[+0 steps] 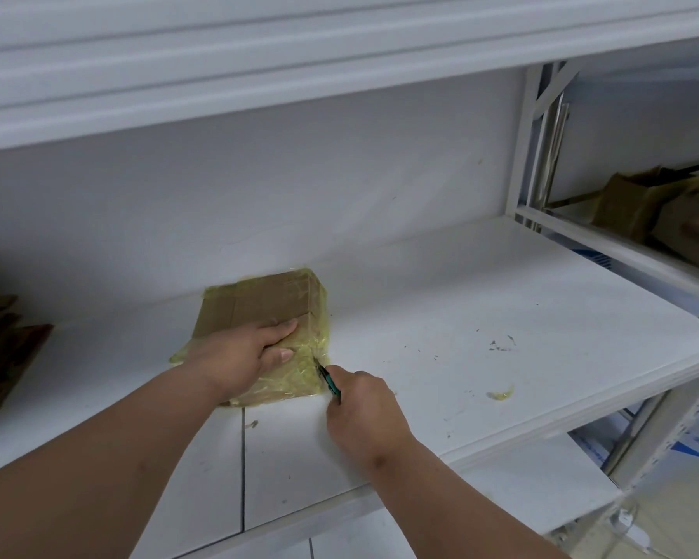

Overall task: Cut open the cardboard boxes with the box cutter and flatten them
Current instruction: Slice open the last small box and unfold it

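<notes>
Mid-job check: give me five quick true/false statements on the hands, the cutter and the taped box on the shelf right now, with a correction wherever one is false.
1. The left hand holds the cardboard box down on the white shelf. True.
2. The right hand is empty. False: it grips a box cutter with a green handle.
3. The cutter's tip is at the box's near right corner. True.
4. The box is already flattened. False: it still stands as a closed box wrapped in yellowish tape.
5. A loose scrap of tape lies on the shelf to the right of the hands. True.
</notes>
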Demonstrator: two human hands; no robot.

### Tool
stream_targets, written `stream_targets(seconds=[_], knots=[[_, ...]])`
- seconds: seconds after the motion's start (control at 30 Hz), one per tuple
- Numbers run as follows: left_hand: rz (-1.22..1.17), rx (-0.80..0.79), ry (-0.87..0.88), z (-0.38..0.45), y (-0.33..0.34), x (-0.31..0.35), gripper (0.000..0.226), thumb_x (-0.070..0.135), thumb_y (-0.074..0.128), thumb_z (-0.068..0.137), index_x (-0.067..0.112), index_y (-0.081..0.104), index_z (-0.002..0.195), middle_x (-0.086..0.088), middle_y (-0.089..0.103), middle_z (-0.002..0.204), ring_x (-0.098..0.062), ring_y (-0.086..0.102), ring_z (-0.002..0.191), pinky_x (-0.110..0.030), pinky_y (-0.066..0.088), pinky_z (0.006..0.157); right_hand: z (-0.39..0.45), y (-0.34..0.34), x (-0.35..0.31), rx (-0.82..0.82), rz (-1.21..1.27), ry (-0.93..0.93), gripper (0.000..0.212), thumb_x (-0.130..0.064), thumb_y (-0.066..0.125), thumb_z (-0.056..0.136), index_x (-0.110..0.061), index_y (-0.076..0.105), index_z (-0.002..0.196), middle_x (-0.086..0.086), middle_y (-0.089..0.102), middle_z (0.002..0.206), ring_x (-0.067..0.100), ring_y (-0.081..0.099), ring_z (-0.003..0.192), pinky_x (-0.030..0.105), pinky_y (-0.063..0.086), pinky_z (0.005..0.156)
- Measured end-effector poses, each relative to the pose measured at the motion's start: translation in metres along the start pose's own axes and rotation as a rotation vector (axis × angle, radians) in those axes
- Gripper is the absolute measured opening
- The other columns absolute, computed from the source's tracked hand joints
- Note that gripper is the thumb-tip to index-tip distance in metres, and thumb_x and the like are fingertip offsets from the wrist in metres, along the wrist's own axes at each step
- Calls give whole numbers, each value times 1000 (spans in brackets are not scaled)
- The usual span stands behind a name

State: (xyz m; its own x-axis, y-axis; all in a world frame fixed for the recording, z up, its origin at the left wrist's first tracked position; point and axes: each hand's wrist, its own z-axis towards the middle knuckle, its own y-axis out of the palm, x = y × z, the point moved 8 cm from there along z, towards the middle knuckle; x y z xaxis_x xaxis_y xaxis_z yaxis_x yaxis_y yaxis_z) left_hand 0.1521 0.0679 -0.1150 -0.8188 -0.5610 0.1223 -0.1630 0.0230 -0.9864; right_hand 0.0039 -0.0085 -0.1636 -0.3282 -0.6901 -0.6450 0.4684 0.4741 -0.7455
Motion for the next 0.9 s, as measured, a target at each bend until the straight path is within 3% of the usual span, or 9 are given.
stream_targets(seconds=[0.1,0.27,0.33,0.4,0.73,0.9], knots=[[8,-15,-1,0,0,1,51,57,34,99,52,22,149,16,23,159,-15,32,142,-31,33,110,0,1,1,-4,-4,22,56,-1,38,86,-21,53,136,5,49,79,24,46,72,23,29,49],[33,-11,-2,-2,-2,4,51,56,34,100,53,20,149,17,21,160,-15,32,142,-30,34,104,-4,7,1,-51,-13,73,30,1,37,80,-13,57,99,-1,42,67,15,38,59,22,27,47],[33,-11,-5,-1,-3,3,51,56,34,100,52,20,149,17,20,160,-15,32,142,-29,34,104,-7,11,4,-99,-41,108,19,0,38,79,-18,45,77,-4,40,66,13,36,59,20,25,47],[14,-13,-7,-1,-3,3,51,56,34,100,52,20,149,16,20,160,-15,30,143,-29,32,104,-9,13,6,-134,-46,133,24,0,38,78,-21,32,67,-5,38,66,10,33,57,20,23,47],[-26,-22,-3,0,-3,-2,53,58,38,98,53,23,148,17,23,159,-15,31,143,-31,32,108,-4,17,15,-227,-70,257,22,-2,42,76,-16,31,63,-1,36,64,15,31,54,24,24,46],[-14,-26,7,2,-4,-2,53,58,38,98,52,21,149,17,22,159,-15,28,144,-32,31,111,-5,5,18,-104,43,237,22,0,42,73,-15,31,61,-1,36,59,16,30,52,26,21,46]])
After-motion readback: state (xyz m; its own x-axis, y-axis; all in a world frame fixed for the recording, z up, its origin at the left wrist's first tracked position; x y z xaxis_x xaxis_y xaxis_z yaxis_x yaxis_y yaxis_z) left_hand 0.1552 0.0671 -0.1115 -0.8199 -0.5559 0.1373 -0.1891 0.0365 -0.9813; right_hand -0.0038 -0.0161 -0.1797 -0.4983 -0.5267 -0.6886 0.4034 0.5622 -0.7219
